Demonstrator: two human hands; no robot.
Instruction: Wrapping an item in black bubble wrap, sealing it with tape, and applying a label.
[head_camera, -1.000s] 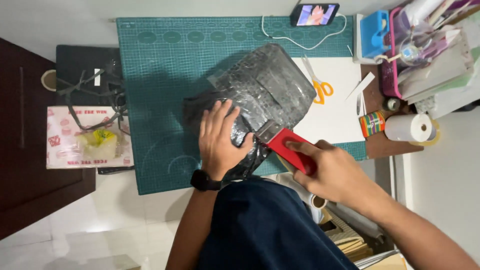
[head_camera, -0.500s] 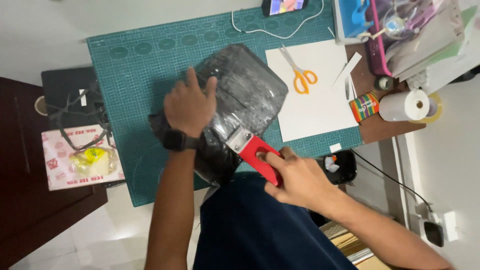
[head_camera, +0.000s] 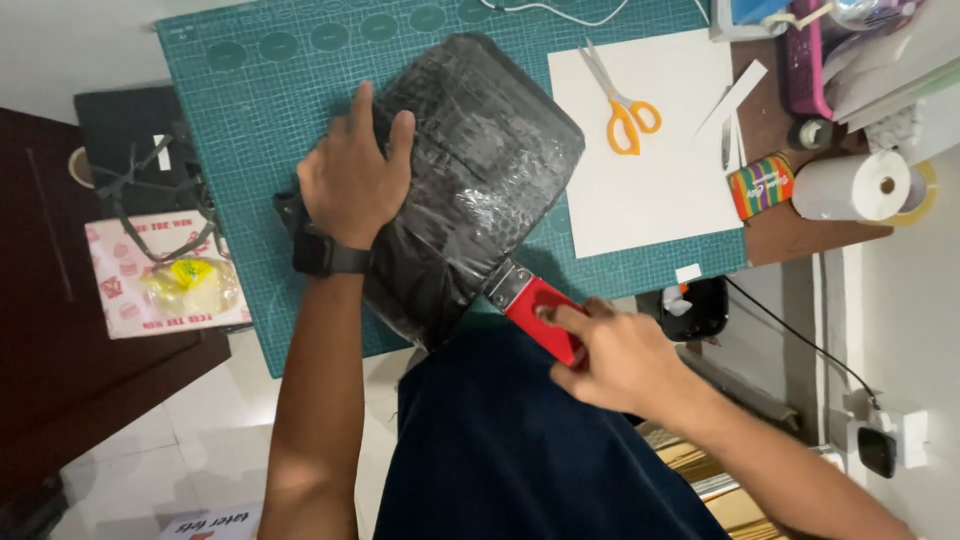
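A black parcel wrapped in shiny plastic film (head_camera: 480, 190) lies on a green cutting mat (head_camera: 250, 90). My left hand (head_camera: 350, 180), with a black watch on the wrist, presses flat on the parcel's left side. My right hand (head_camera: 620, 355) grips the red handle of a utility knife (head_camera: 535, 305), index finger along the handle. The knife's metal front end touches the parcel's near right edge; its blade tip is hidden.
A white sheet (head_camera: 660, 170) with orange-handled scissors (head_camera: 625, 105) lies right of the parcel. A paper roll (head_camera: 850, 185) and a striped tape roll (head_camera: 760, 185) sit at the far right. A black box (head_camera: 130, 150) and a pink-white box (head_camera: 160, 275) stand left of the mat.
The view has shifted so the mat sits higher and nearer. My left hand has slid up along the parcel's left side. The knife stays at the parcel's near edge.
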